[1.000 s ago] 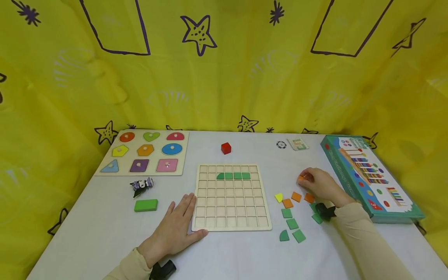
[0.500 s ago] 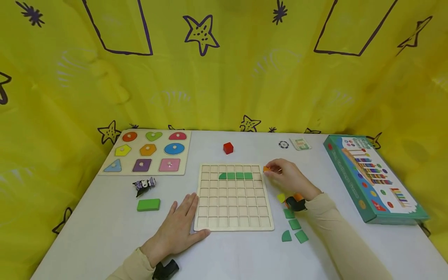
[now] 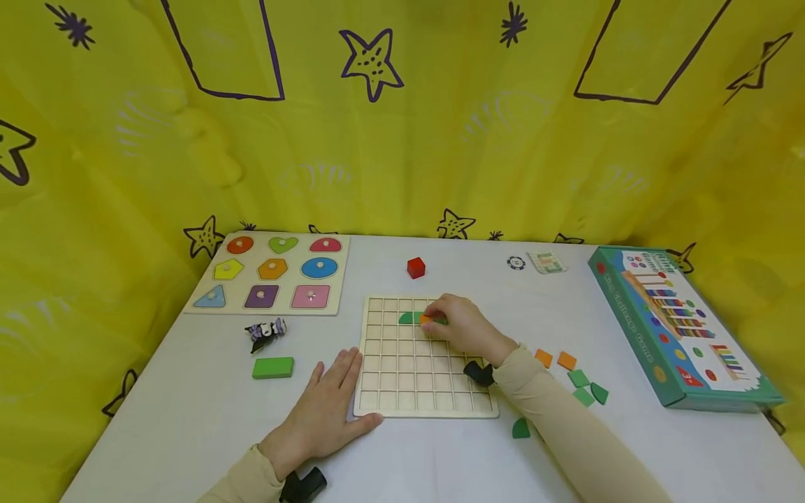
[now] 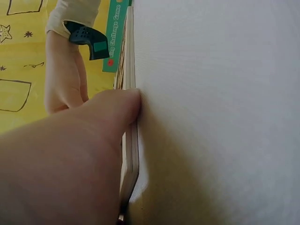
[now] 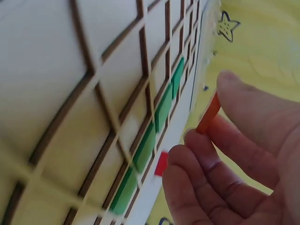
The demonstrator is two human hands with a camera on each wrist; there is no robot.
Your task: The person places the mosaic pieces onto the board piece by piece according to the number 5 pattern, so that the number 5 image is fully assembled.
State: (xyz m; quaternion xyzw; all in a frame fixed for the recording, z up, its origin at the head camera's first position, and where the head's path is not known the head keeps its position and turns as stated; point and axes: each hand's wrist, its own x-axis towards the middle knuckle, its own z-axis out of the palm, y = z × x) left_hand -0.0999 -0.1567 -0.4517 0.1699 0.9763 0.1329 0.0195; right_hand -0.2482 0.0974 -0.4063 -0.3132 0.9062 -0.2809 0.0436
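Now the right hand (image 3: 464,326), orange tile (image 3: 425,319) pinched, has reached the board (image 3: 406,382).

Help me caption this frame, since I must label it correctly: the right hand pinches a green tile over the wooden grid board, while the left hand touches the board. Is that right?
Not quite: the right hand pinches an orange tile, not a green one, as the right wrist view shows. It is over the wooden grid board, and the left hand touches the board.
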